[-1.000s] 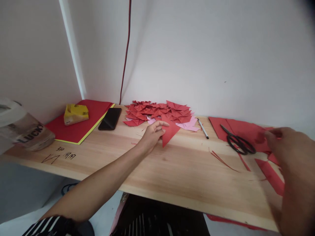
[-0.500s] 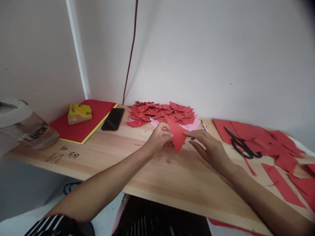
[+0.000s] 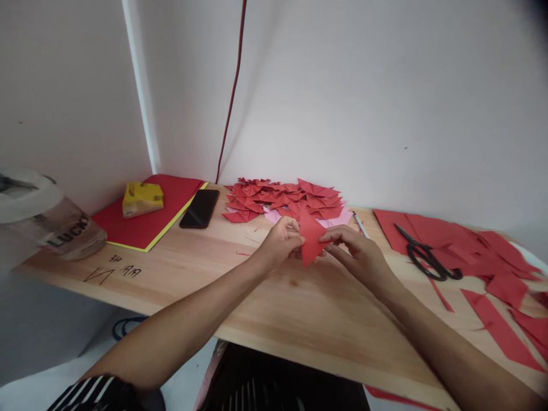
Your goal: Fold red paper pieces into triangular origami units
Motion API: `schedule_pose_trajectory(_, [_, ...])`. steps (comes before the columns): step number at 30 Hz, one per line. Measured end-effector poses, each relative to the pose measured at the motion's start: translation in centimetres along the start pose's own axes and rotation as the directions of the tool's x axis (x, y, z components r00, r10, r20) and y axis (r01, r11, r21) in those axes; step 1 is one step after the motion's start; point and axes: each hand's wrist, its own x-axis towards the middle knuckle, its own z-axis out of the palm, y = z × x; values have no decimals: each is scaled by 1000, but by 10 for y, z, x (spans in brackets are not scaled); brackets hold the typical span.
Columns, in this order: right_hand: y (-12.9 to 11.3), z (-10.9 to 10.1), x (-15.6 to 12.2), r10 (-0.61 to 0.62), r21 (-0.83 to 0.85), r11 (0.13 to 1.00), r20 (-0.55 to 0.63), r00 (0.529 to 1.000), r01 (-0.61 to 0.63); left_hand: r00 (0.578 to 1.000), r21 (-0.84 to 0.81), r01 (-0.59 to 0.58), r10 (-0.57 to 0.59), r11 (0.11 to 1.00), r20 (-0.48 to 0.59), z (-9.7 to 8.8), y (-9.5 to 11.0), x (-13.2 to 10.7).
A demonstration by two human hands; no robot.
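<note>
Above the middle of the table, a red paper triangle (image 3: 311,237) stands tilted up between both hands. My left hand (image 3: 283,240) pinches its left edge between thumb and fingers. At the right corner, the thumb and fingertips of my right hand (image 3: 351,246) close on the paper. Just behind lies a heap of folded red paper pieces (image 3: 282,197), with some pink paper (image 3: 338,218) beneath it. To the right, black-handled scissors (image 3: 428,257) rest on red paper sheets (image 3: 460,242).
A phone (image 3: 199,209) lies left of the heap, beside red and yellow sheets (image 3: 132,231) bearing a yellow packet (image 3: 142,198). A lidded plastic cup (image 3: 68,228) stands far left. A white pen (image 3: 360,224) and red strips (image 3: 499,328) lie to the right.
My right hand has moved left and now grips the triangle's right corner, where before it was just beside it. The triangle looks turned and narrower; the view has shifted slightly.
</note>
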Motion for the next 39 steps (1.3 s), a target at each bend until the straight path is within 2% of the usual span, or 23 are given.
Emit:
schedule_pose_trajectory(7, [-1,2,-8,218,224,956,-108,970,-190,993,-7,-4,5,1000,114,1,0,0])
schedule_pose_trajectory(13, [-6,-2,-6,287,285,926,-102,952,-248,989,172,-149,142,974,51,2,1,-1])
schedule_pose_trajectory(24, [-15,-1,-9,321,357,891,-62,945,-280,985,250,-171,175,953,7,2,-3,-3])
schedule_pose_trajectory(31, [-14,3,-11,314,340,900,-77,946,-271,992,222,-86,104,971,-74,8,1,-5])
schedule_pose_trajectory(39, [-18,4,-10,316,301,912,-77,946,-280,978,240,-121,158,963,-140,10,-4,-3])
